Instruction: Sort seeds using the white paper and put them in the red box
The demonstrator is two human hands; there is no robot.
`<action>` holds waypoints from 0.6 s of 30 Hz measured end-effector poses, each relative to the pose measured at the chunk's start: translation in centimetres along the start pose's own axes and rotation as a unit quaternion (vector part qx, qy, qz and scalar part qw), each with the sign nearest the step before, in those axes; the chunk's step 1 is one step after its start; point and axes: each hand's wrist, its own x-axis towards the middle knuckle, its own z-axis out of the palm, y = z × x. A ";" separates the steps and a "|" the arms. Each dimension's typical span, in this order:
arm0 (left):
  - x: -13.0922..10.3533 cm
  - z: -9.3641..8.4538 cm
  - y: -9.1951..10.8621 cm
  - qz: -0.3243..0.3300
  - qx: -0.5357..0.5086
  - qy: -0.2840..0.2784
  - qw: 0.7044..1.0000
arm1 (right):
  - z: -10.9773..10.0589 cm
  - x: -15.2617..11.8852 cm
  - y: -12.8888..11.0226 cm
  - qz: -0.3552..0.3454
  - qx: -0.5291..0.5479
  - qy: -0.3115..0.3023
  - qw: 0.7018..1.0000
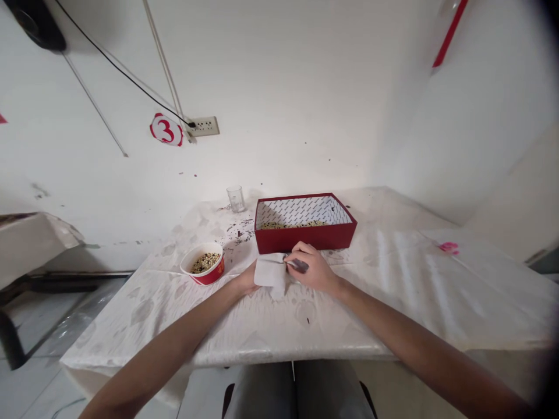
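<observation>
A piece of white cloth (269,272), perhaps a small pouch, is held up in front of the red box. My left hand (248,280) supports it from the left, its fingers mostly hidden behind the fabric. With thumb and fingers pinched together, my right hand (313,267) grips the cloth's upper right edge. Just beyond both hands stands an open dark red box (305,237), lined in patterned white paper, with pale and dark grains (317,223) on its bottom. Left of my left hand is a red and white paper bowl (213,274) holding mixed grains (204,263).
A clear glass (236,199) stands at the back, near dark bits (239,234) scattered on the white tablecloth (371,314). Pink-handled scissors (449,248) lie on the right. A wall socket (204,125) with a black cable is above the table.
</observation>
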 end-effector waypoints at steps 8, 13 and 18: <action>-0.3 0.3 0.1 -0.034 0.033 0.068 0.997 | -0.2 0.0 -0.3 0.002 0.041 -0.020 0.999; -0.5 1.2 0.3 -0.019 0.046 0.075 0.996 | -0.3 0.1 -0.4 0.005 0.089 -0.028 0.996; -0.4 1.0 0.4 -0.028 0.041 0.055 0.997 | -0.4 0.1 -0.3 0.016 0.086 -0.010 0.996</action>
